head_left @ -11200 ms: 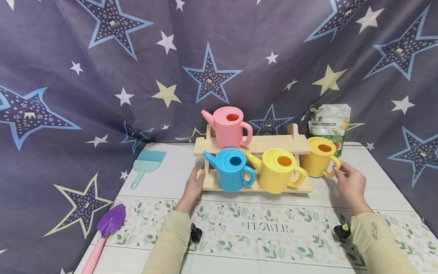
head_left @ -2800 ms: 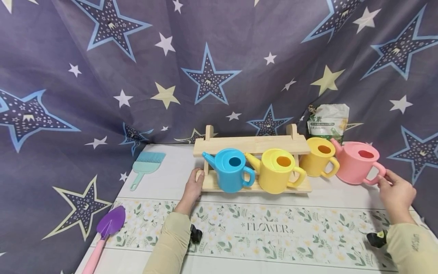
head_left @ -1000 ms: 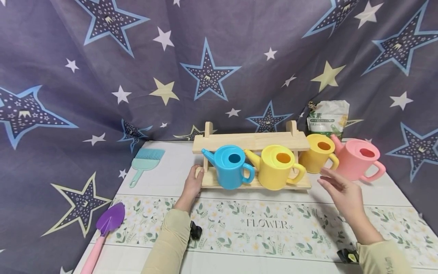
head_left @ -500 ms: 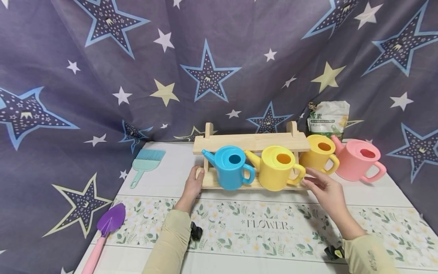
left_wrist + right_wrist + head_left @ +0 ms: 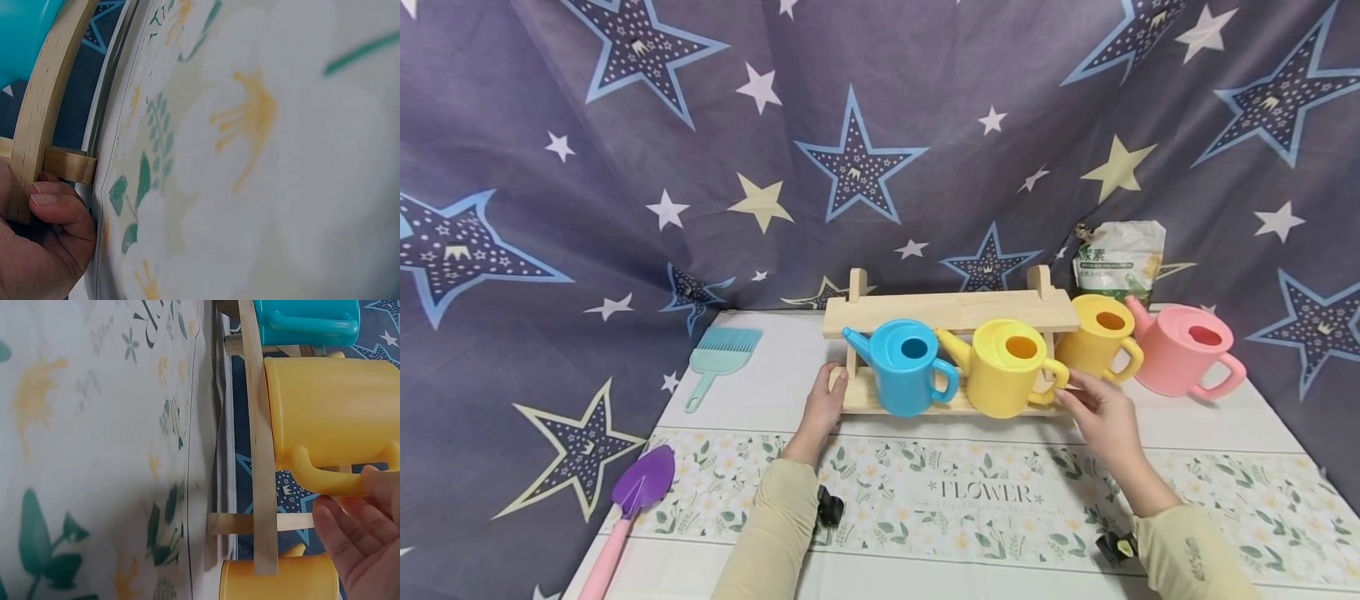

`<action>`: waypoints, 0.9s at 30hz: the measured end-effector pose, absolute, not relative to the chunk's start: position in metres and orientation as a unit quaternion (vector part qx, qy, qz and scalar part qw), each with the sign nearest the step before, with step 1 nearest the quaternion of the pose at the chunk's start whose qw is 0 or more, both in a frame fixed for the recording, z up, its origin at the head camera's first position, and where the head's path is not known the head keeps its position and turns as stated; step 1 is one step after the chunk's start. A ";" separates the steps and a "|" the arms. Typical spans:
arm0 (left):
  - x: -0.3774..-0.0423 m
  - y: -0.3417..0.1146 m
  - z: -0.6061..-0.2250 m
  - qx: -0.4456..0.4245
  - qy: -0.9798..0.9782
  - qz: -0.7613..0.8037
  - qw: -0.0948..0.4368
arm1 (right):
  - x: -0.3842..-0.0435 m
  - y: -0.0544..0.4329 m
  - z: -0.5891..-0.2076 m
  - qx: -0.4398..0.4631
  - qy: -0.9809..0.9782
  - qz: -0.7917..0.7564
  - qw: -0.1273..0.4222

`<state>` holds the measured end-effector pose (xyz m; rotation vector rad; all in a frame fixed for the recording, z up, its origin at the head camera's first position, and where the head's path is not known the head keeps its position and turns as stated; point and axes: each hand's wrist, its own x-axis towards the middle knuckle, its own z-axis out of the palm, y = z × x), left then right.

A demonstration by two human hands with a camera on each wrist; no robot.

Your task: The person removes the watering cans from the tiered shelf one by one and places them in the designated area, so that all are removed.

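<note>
My left hand (image 5: pixel 822 412) grips the left end of a two-tier wooden shelf (image 5: pixel 951 312); the left wrist view shows its fingers curled round the board's end. On the lower tier stand a blue watering can (image 5: pixel 901 379) and a yellow watering can (image 5: pixel 1000 383), spouts to the left. At the yellow can's handle is my right hand (image 5: pixel 1107 412). Seen from the right wrist, the thumb lies against the handle (image 5: pixel 325 481) and the fingers bend around its outer side. A second, deeper yellow watering can (image 5: pixel 1086 346) and a pink watering can (image 5: pixel 1183 354) stand on the table to the right.
Behind the deeper yellow can stands a white and green bag (image 5: pixel 1120 258). A teal dustpan-shaped brush (image 5: pixel 722 354) and a purple trowel (image 5: pixel 642 483) with a pink handle lie to the left. A starred curtain (image 5: pixel 925 50) hangs behind the table.
The pink can went from the upper tier to the table at right and was let go. My right hand then moved left to the yellow can's handle. The left hand stays on the shelf.
</note>
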<state>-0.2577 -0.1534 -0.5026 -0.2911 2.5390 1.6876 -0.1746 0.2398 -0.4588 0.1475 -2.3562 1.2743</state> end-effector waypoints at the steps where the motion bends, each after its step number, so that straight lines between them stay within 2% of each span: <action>1: -0.258 -0.153 -0.503 -0.095 0.828 0.550 0.040 | -0.175 0.239 -0.459 0.053 -0.855 0.463 0.229; 27: -0.257 -0.153 -0.501 -0.093 0.830 0.548 0.044 | -0.172 0.233 -0.466 0.030 -0.848 0.470 0.243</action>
